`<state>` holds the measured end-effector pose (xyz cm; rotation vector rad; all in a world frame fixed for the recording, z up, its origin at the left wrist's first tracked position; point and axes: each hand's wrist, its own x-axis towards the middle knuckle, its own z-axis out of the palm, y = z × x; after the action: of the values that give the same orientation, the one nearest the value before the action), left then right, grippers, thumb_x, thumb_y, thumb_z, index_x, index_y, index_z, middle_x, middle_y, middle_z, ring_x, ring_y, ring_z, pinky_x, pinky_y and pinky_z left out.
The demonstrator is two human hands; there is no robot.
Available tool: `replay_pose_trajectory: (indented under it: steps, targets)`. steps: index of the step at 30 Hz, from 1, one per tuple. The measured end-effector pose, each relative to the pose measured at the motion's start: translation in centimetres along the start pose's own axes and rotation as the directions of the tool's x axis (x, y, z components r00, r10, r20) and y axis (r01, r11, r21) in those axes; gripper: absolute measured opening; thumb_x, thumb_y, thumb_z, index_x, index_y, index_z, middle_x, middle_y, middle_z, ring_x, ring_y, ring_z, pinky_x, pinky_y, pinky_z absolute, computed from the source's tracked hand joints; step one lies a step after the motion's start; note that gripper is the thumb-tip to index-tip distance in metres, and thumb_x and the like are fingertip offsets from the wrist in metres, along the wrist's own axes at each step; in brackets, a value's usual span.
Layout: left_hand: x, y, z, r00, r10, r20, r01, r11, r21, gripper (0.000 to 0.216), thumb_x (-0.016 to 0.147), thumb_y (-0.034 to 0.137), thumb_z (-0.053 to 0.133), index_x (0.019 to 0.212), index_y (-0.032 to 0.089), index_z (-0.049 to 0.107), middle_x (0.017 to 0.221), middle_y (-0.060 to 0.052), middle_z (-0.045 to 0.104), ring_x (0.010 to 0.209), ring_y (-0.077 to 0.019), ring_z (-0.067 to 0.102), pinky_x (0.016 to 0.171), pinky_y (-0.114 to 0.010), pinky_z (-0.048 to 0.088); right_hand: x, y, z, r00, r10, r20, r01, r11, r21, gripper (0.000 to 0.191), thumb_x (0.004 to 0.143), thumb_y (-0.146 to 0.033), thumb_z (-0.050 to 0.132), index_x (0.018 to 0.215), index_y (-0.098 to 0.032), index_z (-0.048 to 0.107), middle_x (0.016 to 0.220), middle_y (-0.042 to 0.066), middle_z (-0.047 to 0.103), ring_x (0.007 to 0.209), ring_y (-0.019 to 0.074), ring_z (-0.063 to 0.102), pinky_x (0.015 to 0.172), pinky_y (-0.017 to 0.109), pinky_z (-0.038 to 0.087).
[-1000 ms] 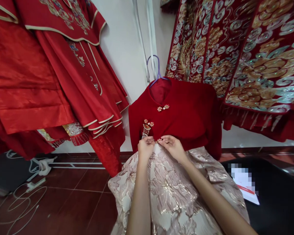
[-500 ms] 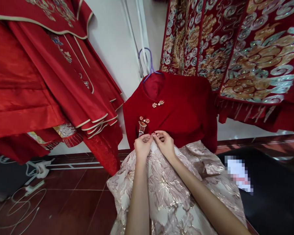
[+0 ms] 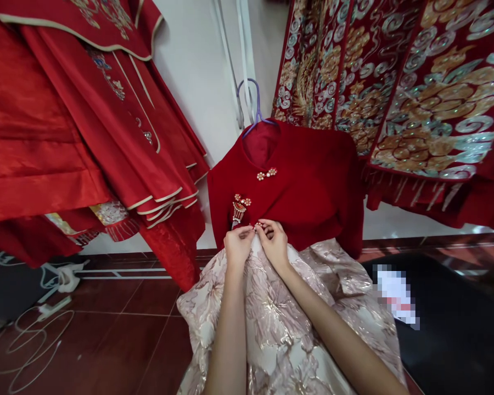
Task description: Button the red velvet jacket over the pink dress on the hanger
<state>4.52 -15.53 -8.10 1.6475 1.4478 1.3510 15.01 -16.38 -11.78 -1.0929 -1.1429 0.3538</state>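
Observation:
A dark red velvet top (image 3: pixel 304 181) hangs on a purple hanger (image 3: pixel 257 101), with a pale floral brocade skirt (image 3: pixel 280 312) below it. At the waist, both hands pinch a small beaded button fastening (image 3: pixel 256 226), mostly covered by fingertips. My left hand (image 3: pixel 237 243) is closed on its left side, and my right hand (image 3: pixel 274 241) grips it from the right. A gold flower clasp (image 3: pixel 267 174) sits under the neckline. Just above my left hand is another clasp with a tasselled pendant (image 3: pixel 239 208).
Red garments with cream piping (image 3: pixel 119 120) hang at the left. A richly embroidered garment (image 3: pixel 395 93) hangs at the right behind the top. A black surface (image 3: pixel 444 329) bears a blurred white item. White cables (image 3: pixel 37 340) lie on the tiled floor.
The view has shifted slightly. Both hands stay at the waist fastening, with only small finger movements; the garments hang as before.

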Motion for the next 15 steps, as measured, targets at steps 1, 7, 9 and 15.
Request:
replay_pose_trajectory:
  steps: [1, 7, 9, 15]
  targets:
    - [0.1, -0.2, 0.0, 1.000, 0.002, -0.004, -0.002, 1.000, -0.008, 0.013, 0.071, 0.018, 0.069, 0.082, 0.016, 0.075, 0.081, -0.007, 0.074, 0.074, -0.0167, 0.070, 0.077, -0.028, 0.055, 0.1, 0.0, 0.1, 1.000, 0.011, 0.008, -0.011, 1.000, 0.004, 0.027, 0.085, -0.037, 0.057, 0.100, -0.016, 0.065, 0.092, 0.007, 0.061, 0.071, 0.0137, 0.056, 0.066, 0.027, 0.049]
    - [0.3, -0.7, -0.1, 0.999, 0.014, -0.043, -0.018, 0.996, -0.088, 0.011, 0.065, 0.015, 0.073, 0.076, 0.018, 0.075, 0.085, -0.005, 0.069, 0.075, -0.0133, 0.065, 0.074, -0.026, 0.054, 0.9, 1.0, 0.6, 0.985, 0.132, 0.110, -0.142, 0.985, 0.098, 0.034, 0.081, -0.041, 0.056, 0.102, -0.016, 0.062, 0.096, 0.008, 0.060, 0.076, 0.0147, 0.056, 0.076, 0.030, 0.050]
    - [0.3, -0.7, 0.0, 0.999, 0.000, -0.041, -0.003, 0.997, -0.071, 0.012, 0.065, 0.014, 0.074, 0.077, 0.017, 0.074, 0.089, -0.006, 0.065, 0.077, -0.0126, 0.062, 0.074, -0.025, 0.053, 1.1, 1.3, 0.3, 0.970, 0.183, 0.162, -0.208, 0.966, 0.153, 0.038, 0.075, -0.041, 0.061, 0.104, -0.016, 0.060, 0.098, 0.008, 0.059, 0.078, 0.0147, 0.056, 0.078, 0.031, 0.050]
    - [0.4, -1.5, 0.2, 0.957, -0.126, -0.261, 0.098, 0.988, -0.117, 0.054, 0.063, 0.014, 0.076, 0.114, 0.016, 0.056, 0.123, -0.012, 0.046, 0.068, -0.0049, 0.055, 0.076, -0.026, 0.052, 2.1, -0.1, -2.7, 0.855, 0.414, 0.313, -0.505, 0.802, 0.318, 0.037, 0.069, -0.030, 0.068, 0.105, -0.019, 0.061, 0.109, 0.009, 0.060, 0.096, 0.0184, 0.060, 0.080, 0.032, 0.053]
